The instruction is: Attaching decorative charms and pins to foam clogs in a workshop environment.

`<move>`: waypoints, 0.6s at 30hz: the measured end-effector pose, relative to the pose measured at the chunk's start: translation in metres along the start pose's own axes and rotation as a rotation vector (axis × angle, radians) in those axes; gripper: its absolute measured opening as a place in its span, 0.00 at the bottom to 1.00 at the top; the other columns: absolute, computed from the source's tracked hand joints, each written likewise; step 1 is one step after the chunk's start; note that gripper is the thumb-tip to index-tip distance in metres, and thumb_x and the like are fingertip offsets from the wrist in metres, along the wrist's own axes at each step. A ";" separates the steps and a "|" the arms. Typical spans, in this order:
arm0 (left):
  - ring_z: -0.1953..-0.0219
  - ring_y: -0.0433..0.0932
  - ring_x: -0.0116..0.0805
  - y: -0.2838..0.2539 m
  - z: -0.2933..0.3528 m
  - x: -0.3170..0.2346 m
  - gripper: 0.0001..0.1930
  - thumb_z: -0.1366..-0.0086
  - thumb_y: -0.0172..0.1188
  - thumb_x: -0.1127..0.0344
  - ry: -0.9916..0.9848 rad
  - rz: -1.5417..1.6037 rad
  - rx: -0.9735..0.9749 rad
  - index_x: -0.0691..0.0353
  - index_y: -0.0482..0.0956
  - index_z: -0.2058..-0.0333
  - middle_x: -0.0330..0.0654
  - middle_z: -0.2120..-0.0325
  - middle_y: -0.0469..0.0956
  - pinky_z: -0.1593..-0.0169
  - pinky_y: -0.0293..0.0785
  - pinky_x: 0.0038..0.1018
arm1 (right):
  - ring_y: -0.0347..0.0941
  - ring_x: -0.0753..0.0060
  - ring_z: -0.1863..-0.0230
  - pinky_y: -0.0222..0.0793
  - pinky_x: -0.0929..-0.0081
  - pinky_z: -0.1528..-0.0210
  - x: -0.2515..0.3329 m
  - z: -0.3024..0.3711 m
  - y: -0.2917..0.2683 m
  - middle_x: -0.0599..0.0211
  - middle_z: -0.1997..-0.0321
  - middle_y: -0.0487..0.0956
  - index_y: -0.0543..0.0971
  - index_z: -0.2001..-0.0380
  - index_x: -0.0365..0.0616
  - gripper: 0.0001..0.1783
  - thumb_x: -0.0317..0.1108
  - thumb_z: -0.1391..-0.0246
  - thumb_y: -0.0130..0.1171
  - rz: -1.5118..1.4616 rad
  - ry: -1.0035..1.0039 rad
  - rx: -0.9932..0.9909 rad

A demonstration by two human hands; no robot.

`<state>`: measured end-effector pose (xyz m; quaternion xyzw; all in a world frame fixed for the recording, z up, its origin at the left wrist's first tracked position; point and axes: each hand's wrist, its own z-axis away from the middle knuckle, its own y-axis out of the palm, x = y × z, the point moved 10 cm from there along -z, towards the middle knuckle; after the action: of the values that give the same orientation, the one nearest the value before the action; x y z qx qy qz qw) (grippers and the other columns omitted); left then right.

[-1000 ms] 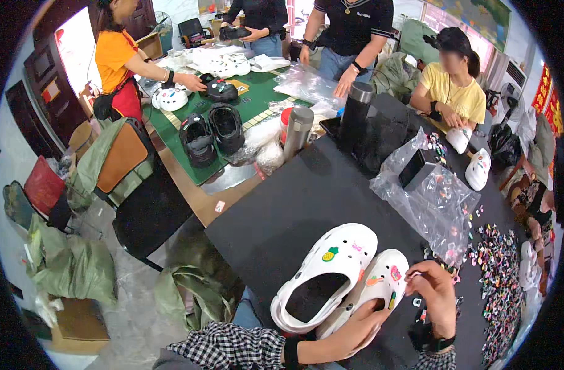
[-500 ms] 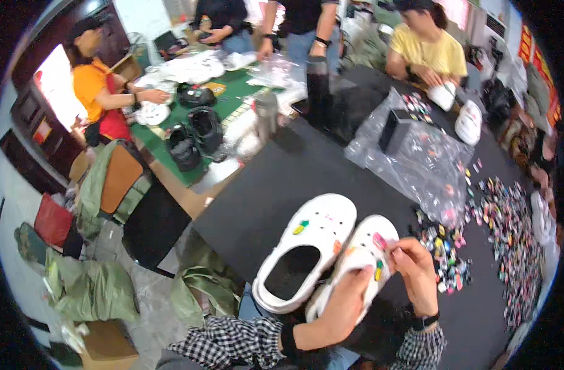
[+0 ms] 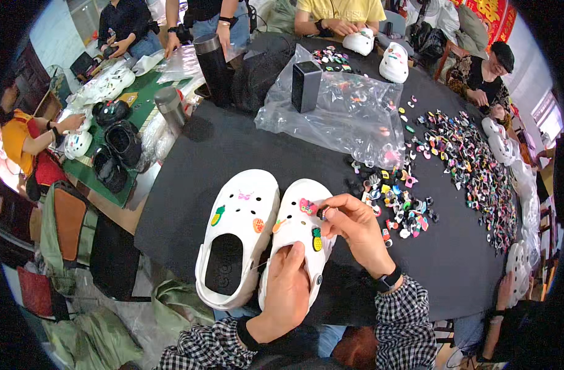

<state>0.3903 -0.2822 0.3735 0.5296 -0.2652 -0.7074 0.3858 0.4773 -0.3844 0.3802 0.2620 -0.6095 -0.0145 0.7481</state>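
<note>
A pair of white clogs lies in front of me on a black tabletop. The left clog [image 3: 257, 185] carries a pineapple charm, a pink bow-like charm and an orange-red charm. My left hand [image 3: 285, 299] grips the right clog [image 3: 308, 187] with its fingers inside the opening. On that clog are a pink charm [image 3: 306, 206], a slim orange charm [image 3: 279, 226] and a pineapple charm [image 3: 317, 239]. My right hand [image 3: 359, 234] pinches a small dark shoe charm [image 3: 322, 212] with red and white on it, close to the toe's right side. Its exact shape is partly hidden by the fingers.
Loose charms [image 3: 411, 213] are heaped right of the clogs, with a larger spread [image 3: 467, 166] beyond. A clear plastic bag [image 3: 350, 129] lies behind, near a black box [image 3: 306, 86]. Other people handle white clogs around the tables. Two tumblers [image 3: 170, 105] stand at left.
The view has swung rightward. My right hand has come off the pink charm, which now sits on the right clog, and pinches a dark charm beside it. My left hand still grips the clog.
</note>
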 end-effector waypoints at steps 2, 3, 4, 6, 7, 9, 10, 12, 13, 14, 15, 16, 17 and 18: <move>0.40 0.69 0.35 0.002 0.000 0.000 0.23 0.24 0.47 0.58 -0.003 -0.075 0.035 0.64 0.60 0.37 0.44 0.42 0.69 0.38 0.65 0.36 | 0.77 0.81 0.71 0.74 0.83 0.66 0.004 0.001 0.003 0.68 0.67 0.82 0.79 0.56 0.37 0.10 0.31 0.36 0.58 0.166 -0.051 0.007; 0.40 0.69 0.35 0.000 0.000 0.002 0.23 0.24 0.47 0.58 -0.014 -0.093 0.022 0.64 0.60 0.37 0.44 0.42 0.69 0.38 0.65 0.36 | 0.76 0.82 0.72 0.71 0.83 0.69 0.005 0.002 0.004 0.69 0.69 0.81 0.79 0.55 0.36 0.10 0.30 0.36 0.58 0.160 -0.063 0.007; 0.40 0.69 0.35 0.000 0.000 0.001 0.23 0.24 0.47 0.58 -0.012 -0.088 0.024 0.64 0.60 0.37 0.44 0.42 0.69 0.37 0.65 0.37 | 0.76 0.82 0.72 0.71 0.83 0.69 0.006 0.002 0.004 0.69 0.69 0.81 0.79 0.55 0.36 0.10 0.30 0.36 0.58 0.160 -0.073 0.010; 0.40 0.69 0.35 0.000 0.000 0.002 0.24 0.24 0.46 0.58 -0.009 -0.086 0.027 0.64 0.60 0.37 0.44 0.42 0.69 0.37 0.65 0.37 | 0.75 0.82 0.74 0.71 0.83 0.71 0.006 0.001 0.002 0.70 0.69 0.80 0.78 0.55 0.37 0.09 0.29 0.37 0.58 0.107 -0.068 -0.010; 0.40 0.69 0.35 0.000 -0.001 0.001 0.24 0.24 0.46 0.58 0.002 -0.086 0.022 0.64 0.59 0.37 0.44 0.42 0.69 0.37 0.65 0.37 | 0.75 0.82 0.74 0.71 0.83 0.71 0.006 0.001 0.001 0.70 0.69 0.80 0.78 0.55 0.37 0.09 0.29 0.37 0.58 0.106 -0.075 -0.011; 0.40 0.69 0.36 -0.001 0.000 0.001 0.24 0.24 0.46 0.58 0.013 -0.087 0.017 0.64 0.59 0.37 0.44 0.42 0.69 0.36 0.64 0.37 | 0.76 0.82 0.72 0.72 0.83 0.69 0.005 0.000 0.000 0.69 0.68 0.80 0.77 0.53 0.36 0.11 0.30 0.35 0.57 0.152 -0.057 -0.011; 0.39 0.69 0.36 -0.001 -0.001 0.002 0.24 0.24 0.46 0.58 0.004 -0.089 0.025 0.65 0.59 0.36 0.44 0.42 0.69 0.36 0.64 0.38 | 0.76 0.82 0.72 0.72 0.83 0.69 0.006 0.000 0.002 0.69 0.68 0.80 0.77 0.53 0.36 0.11 0.30 0.35 0.57 0.143 -0.075 0.004; 0.39 0.69 0.36 -0.001 0.000 0.002 0.24 0.24 0.46 0.58 -0.004 -0.092 0.031 0.65 0.58 0.36 0.45 0.41 0.69 0.36 0.64 0.38 | 0.76 0.82 0.72 0.72 0.83 0.69 0.009 0.001 0.004 0.68 0.66 0.80 0.77 0.53 0.36 0.11 0.30 0.35 0.57 0.183 -0.096 0.006; 0.39 0.68 0.36 -0.001 0.000 0.002 0.23 0.24 0.46 0.59 -0.007 -0.091 0.029 0.65 0.59 0.36 0.45 0.41 0.68 0.35 0.64 0.38 | 0.76 0.82 0.72 0.72 0.83 0.69 0.012 0.001 0.008 0.68 0.66 0.80 0.77 0.53 0.36 0.11 0.30 0.35 0.57 0.167 -0.121 0.029; 0.39 0.68 0.36 0.001 0.000 0.001 0.23 0.24 0.46 0.59 0.009 -0.072 0.055 0.64 0.59 0.37 0.45 0.41 0.68 0.35 0.63 0.38 | 0.74 0.84 0.73 0.70 0.85 0.71 0.013 0.001 0.009 0.70 0.67 0.80 0.78 0.54 0.37 0.10 0.29 0.36 0.58 0.185 -0.128 0.026; 0.39 0.68 0.36 -0.002 0.000 0.002 0.23 0.24 0.46 0.59 -0.004 -0.088 0.027 0.64 0.59 0.37 0.45 0.41 0.68 0.35 0.63 0.38 | 0.73 0.86 0.75 0.68 0.86 0.73 0.012 0.001 0.010 0.72 0.68 0.79 0.78 0.55 0.38 0.09 0.29 0.37 0.58 0.216 -0.116 0.007; 0.39 0.68 0.36 -0.003 0.000 0.002 0.23 0.24 0.46 0.59 -0.012 -0.084 0.012 0.64 0.60 0.37 0.45 0.41 0.68 0.35 0.63 0.38 | 0.73 0.86 0.75 0.68 0.86 0.73 0.015 0.002 0.014 0.72 0.68 0.79 0.78 0.55 0.38 0.09 0.29 0.37 0.58 0.204 -0.134 0.028; 0.39 0.68 0.36 -0.002 0.000 0.002 0.22 0.24 0.46 0.59 -0.011 -0.065 0.014 0.64 0.60 0.37 0.45 0.42 0.68 0.35 0.63 0.38 | 0.72 0.87 0.75 0.67 0.87 0.74 0.016 0.002 0.015 0.73 0.68 0.79 0.79 0.55 0.38 0.09 0.28 0.37 0.58 0.255 -0.141 0.015; 0.39 0.68 0.36 -0.003 0.000 0.003 0.22 0.24 0.46 0.59 -0.017 -0.078 -0.002 0.64 0.60 0.37 0.45 0.42 0.68 0.35 0.63 0.38 | 0.71 0.88 0.75 0.66 0.88 0.74 0.018 0.003 0.017 0.73 0.67 0.79 0.79 0.55 0.39 0.08 0.27 0.37 0.58 0.315 -0.152 0.005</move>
<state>0.3888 -0.2827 0.3696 0.5334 -0.2469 -0.7265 0.3560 0.4744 -0.3770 0.4036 0.1633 -0.6979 0.0847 0.6922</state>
